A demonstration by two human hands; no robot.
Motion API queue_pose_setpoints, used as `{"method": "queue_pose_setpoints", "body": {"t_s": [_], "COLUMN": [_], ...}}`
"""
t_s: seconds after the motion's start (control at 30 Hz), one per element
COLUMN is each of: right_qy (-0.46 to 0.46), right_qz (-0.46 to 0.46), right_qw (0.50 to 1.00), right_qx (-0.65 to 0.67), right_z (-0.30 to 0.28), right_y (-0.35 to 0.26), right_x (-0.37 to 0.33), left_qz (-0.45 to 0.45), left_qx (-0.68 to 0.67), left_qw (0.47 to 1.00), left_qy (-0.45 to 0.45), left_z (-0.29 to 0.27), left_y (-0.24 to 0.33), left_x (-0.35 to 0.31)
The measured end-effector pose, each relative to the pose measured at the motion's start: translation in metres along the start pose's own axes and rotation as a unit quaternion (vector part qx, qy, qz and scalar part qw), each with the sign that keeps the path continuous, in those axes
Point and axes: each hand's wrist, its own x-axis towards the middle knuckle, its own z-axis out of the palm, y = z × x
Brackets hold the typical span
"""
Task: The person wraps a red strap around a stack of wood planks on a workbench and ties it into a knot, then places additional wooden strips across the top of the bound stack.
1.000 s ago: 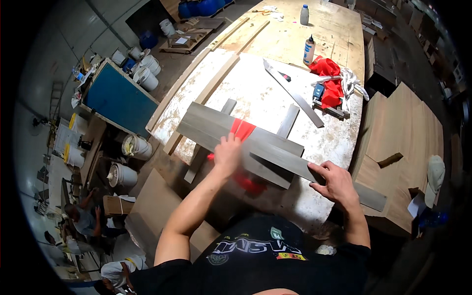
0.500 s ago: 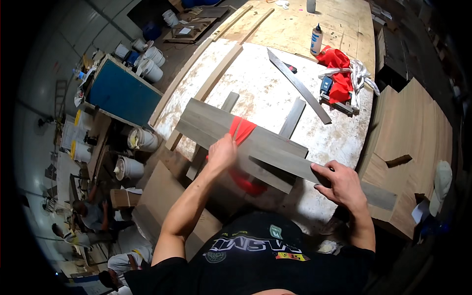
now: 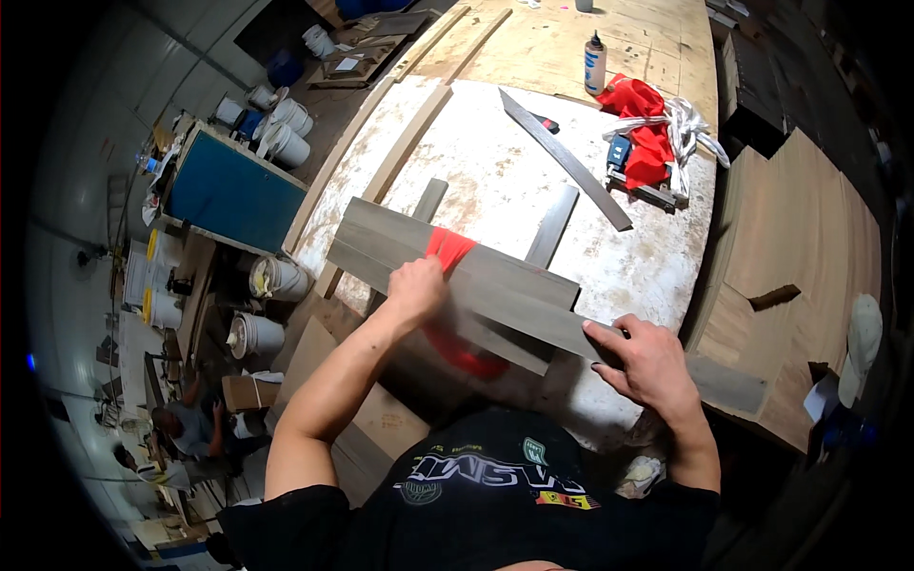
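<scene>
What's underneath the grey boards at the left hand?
A left grey strip and a right grey strip go in under the grey boards, poking out past their far edge over the white tabletop. What else lies beneath is covered and cannot be seen.

Bright light whitens the tabletop (image 3: 476,152); shadow falls under the boards (image 3: 386,226); the left wall (image 3: 143,109) is dim; 1 blue glint (image 3: 30,362) marks the curved rim.

Matt, wood-grained boards (image 3: 519,300); creased cloth strip (image 3: 451,246)
</scene>
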Motion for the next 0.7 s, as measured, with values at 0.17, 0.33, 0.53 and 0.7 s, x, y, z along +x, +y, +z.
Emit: {"method": "queue_pose_setpoints", "body": {"t_s": [0.17,0.33,0.53,0.7], "right_qy": [-0.023,-0.032,-0.043,-0.061], "right_qz": [0.005,0.000,-0.003,-0.004], "right_qw": [1.000,0.999,0.999,0.998], "right_qx": [-0.008,-0.007,0.015,0.011], "right_z": [-0.002,0.000,0.005,-0.004], "right_y": [0.002,0.015,0.022,0.015], "right_x": [-0.002,0.002,0.010,0.023], "left_qz": [0.051,0.054,-0.056,-0.035], "left_qx": [-0.074,-0.152,-0.243,-0.255], "left_qw": [0.995,0.982,0.967,0.963], "left_qy": [0.033,0.098,-0.054,-0.084], "left_z": [0.012,0.022,-0.005,-0.009], "left_y": [-0.022,-0.023,-0.012,-0.011], "left_x": [0.003,-0.004,0.002,0.005]}}
